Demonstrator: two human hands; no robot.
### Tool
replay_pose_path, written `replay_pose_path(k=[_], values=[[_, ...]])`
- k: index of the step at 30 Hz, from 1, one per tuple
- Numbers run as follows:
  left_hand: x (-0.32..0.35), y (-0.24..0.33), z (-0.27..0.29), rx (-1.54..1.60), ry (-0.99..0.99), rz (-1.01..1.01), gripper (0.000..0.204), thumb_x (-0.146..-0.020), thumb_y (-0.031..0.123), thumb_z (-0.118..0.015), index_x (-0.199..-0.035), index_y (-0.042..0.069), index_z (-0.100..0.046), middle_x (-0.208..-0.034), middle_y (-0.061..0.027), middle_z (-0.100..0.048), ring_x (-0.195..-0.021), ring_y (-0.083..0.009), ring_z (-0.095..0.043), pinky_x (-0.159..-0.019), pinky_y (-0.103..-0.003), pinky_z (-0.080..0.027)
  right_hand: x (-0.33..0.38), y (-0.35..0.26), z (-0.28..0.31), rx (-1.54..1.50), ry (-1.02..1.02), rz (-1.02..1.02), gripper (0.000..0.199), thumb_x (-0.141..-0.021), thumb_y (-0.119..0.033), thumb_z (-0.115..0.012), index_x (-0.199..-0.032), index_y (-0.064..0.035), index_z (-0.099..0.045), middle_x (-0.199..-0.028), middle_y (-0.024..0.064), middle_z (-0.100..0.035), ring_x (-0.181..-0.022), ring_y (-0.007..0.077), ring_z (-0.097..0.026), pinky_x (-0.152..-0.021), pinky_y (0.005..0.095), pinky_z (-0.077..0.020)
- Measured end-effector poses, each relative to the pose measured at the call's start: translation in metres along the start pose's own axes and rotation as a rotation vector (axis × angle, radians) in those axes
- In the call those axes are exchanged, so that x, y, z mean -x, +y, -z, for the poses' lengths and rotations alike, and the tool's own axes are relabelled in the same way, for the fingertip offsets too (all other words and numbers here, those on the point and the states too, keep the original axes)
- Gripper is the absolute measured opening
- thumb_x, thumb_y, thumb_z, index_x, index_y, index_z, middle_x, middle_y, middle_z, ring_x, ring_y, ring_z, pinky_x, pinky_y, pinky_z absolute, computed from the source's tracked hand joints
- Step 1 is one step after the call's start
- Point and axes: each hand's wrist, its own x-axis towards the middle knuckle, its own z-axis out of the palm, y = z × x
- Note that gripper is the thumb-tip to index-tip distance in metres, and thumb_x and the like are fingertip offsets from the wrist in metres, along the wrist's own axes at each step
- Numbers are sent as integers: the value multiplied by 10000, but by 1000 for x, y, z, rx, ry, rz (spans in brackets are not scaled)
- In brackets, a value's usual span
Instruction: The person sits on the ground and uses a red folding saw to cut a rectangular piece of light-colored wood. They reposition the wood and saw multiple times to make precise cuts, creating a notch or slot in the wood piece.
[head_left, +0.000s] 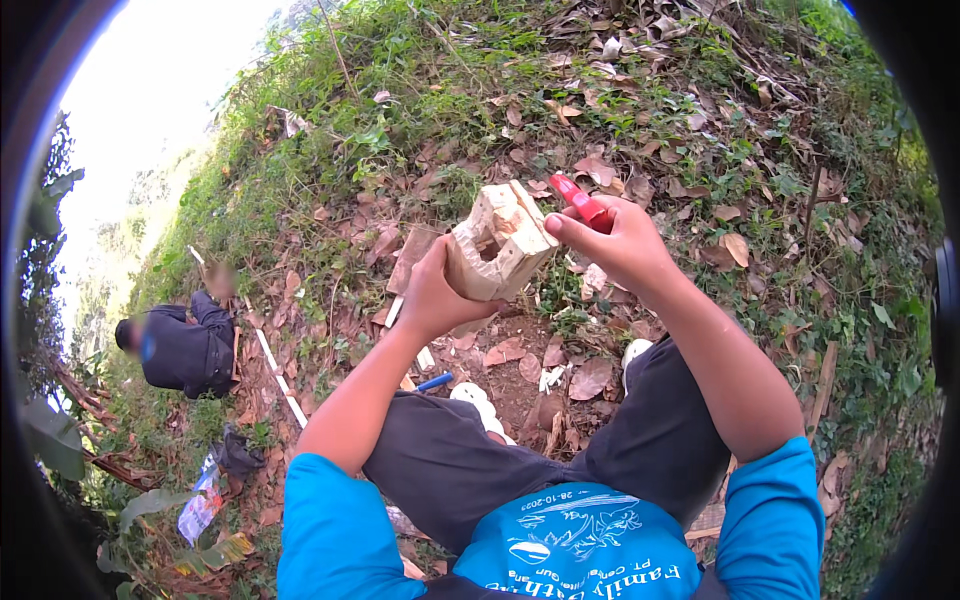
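A pale, rough-cut wooden block with a hollow in its side is held up in front of me. My left hand grips it from the left and below, fingers wrapped round its side. In my right hand is a red-handled tool; its working end cannot be made out. The right thumb reaches to the block's right edge, and whether it touches the wood I cannot tell. Beneath the block, a blue-handled tool lies on the ground beside my left leg.
I sit on a leafy slope, my white shoes on bare soil strewn with wood chips. A flat board lies behind the block. At left, another person in dark clothing bends near a long pale stick; a plastic bag lies closer.
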Motion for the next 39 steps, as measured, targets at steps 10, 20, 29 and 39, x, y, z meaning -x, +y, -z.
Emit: replay_pose_path(k=[10,20,29,39], values=[[23,-32,-49,-57,5,51,942,-580,337,-970,-1342,90,-474,-1215,-148,-639,-1165,-358,-622,-962,-462,-521,-7,22,-26,383,-118,-24,698,-645,-624,-890,-842,9,-674,-814,140,-683,-779,261,-671,-715,393,-511],[33,-42,-42,-9,-251,-25,1122,-631,413,-963,-1482,54,-329,-1407,-172,-517,-1282,-364,-551,-1056,-469,-472,-12,20,-37,552,-117,-9,522,-604,-461,-867,-821,-49,-630,-809,123,-654,-881,294,-674,-775,424,-522],[24,-34,-42,288,-454,-7,787,-892,124,-764,-1548,113,-330,-1341,-160,-599,-1148,-286,-613,-976,-418,-552,11,34,-54,855,-401,187,490,-629,-342,-846,-914,-30,-597,-836,159,-666,-852,376,-663,-733,461,-519],[47,-67,-34,46,-407,-154,459,-853,185,-766,-1238,26,-573,-1148,-184,-636,-1064,-373,-639,-920,-443,-518,1,14,-21,719,-252,-57,533,-887,-527,-747,-792,-3,-719,-559,27,-611,-499,130,-561,-521,310,-438]])
